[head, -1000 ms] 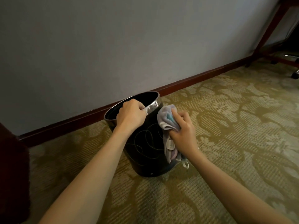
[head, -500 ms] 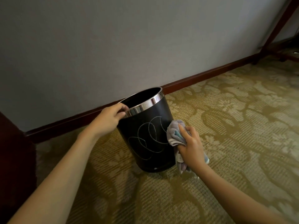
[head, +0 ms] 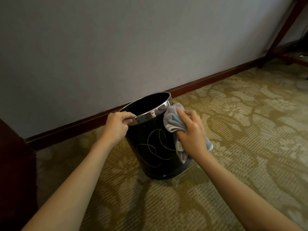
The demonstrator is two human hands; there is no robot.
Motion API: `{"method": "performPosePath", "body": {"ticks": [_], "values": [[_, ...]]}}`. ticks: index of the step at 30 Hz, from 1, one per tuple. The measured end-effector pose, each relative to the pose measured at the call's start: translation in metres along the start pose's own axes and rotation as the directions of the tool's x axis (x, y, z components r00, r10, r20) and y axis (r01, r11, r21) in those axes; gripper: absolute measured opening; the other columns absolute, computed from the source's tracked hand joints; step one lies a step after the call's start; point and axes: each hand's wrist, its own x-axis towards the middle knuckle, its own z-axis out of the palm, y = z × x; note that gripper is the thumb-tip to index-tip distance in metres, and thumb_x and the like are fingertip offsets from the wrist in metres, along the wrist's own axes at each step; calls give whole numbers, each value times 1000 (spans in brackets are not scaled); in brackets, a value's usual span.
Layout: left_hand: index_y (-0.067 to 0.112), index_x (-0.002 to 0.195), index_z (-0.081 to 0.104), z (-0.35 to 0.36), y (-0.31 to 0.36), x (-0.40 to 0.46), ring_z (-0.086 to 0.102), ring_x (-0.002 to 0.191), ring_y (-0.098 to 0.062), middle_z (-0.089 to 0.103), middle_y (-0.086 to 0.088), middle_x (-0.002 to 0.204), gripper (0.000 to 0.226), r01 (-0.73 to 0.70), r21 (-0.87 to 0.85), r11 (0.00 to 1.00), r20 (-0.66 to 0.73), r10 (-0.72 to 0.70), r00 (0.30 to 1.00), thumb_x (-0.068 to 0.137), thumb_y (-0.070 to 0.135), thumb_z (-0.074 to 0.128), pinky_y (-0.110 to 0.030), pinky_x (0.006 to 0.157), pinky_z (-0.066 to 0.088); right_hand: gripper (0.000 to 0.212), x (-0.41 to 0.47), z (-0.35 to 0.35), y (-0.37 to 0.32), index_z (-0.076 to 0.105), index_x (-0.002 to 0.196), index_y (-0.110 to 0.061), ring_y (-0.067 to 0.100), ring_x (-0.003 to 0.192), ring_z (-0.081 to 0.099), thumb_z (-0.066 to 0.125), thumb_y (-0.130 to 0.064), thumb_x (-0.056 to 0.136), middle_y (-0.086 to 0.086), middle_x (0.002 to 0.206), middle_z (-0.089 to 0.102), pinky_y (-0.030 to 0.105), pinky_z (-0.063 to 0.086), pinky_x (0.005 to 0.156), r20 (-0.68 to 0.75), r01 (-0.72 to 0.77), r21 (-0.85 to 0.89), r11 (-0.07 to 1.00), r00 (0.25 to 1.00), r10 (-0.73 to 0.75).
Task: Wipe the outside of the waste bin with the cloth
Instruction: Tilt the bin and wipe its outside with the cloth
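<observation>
A black waste bin point(head: 155, 147) with a shiny metal rim and a pale looping line pattern stands on the carpet near the wall, tilted slightly. My left hand point(head: 116, 125) grips the near left part of its rim. My right hand point(head: 191, 132) holds a bunched grey cloth point(head: 173, 120) with a teal patch and presses it against the bin's upper right side, just below the rim. Part of the cloth hangs down under my palm. The bin's far side is hidden.
Patterned olive carpet point(head: 233, 130) covers the floor. A grey wall with a dark red baseboard point(head: 208, 80) runs behind the bin. Dark wooden furniture point(head: 15, 172) stands at the left edge, and a red-brown table leg point(head: 281, 30) at the top right.
My right hand has moved the cloth up the bin's right side to just below the rim. My left hand has shifted from the rim's near middle to its left.
</observation>
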Motion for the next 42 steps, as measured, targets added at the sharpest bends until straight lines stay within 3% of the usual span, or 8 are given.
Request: {"method": "performPosePath", "body": {"ticks": [3,7,12,17,24,27,37,42], "values": [[17,98,72,-1,-1,0,57,96,-8,67,-1,98,37,5,0,1000,-15,-5,1000,87,-11,50,-19,85,42,61,15,7,-12,51,137,-14,28,100,51,64,-1,78,11,115,55,34,44,79,-39,80,9,997,996,-80],[15,102,70,-8,-11,4,52,80,9,63,3,100,32,85,-37,996,-41,-87,995,88,-7,51,2,63,36,61,-10,18,5,53,135,-13,26,99,50,71,-2,78,13,114,56,29,41,78,21,91,9,996,996,-91],[14,110,67,-19,-24,5,49,101,-6,59,6,105,28,183,-58,981,-60,-186,981,90,-1,53,-20,86,35,60,-73,17,52,58,130,-13,29,94,52,75,-3,73,11,110,55,46,50,73,192,-1,-102,995,981,21],[13,112,66,-13,-21,5,50,106,-9,63,-3,116,28,192,-70,979,-64,-197,978,90,2,54,-21,88,34,53,-65,11,53,56,132,-19,28,96,51,67,-8,81,2,105,51,40,45,75,190,-134,-145,980,969,160],[15,107,69,-1,-5,3,52,84,2,62,2,103,30,184,-47,982,-44,-186,982,89,-3,53,-2,65,32,55,13,27,-22,54,134,-15,25,96,49,64,-5,80,9,111,52,34,44,77,51,81,37,996,995,-83],[14,110,68,-5,-6,3,55,93,-2,63,1,109,30,216,-65,974,-28,-218,976,90,-1,53,-10,79,36,55,14,32,-23,54,134,-15,27,97,49,65,-6,81,10,112,53,35,45,77,59,127,32,991,990,-129],[16,118,63,-16,-16,-5,51,118,-18,61,-4,123,30,278,-122,953,16,-278,960,91,7,54,-29,97,39,43,-62,15,57,60,123,-23,22,90,49,66,-12,82,-5,96,44,34,42,74,225,-186,-158,970,949,219],[12,117,64,-2,2,-9,52,111,-12,62,-6,120,30,195,-97,976,-3,-196,980,90,2,55,-18,88,35,47,-28,21,14,59,125,-21,22,93,49,64,-8,80,-2,100,47,36,44,74,117,-139,-60,988,982,146]]}}
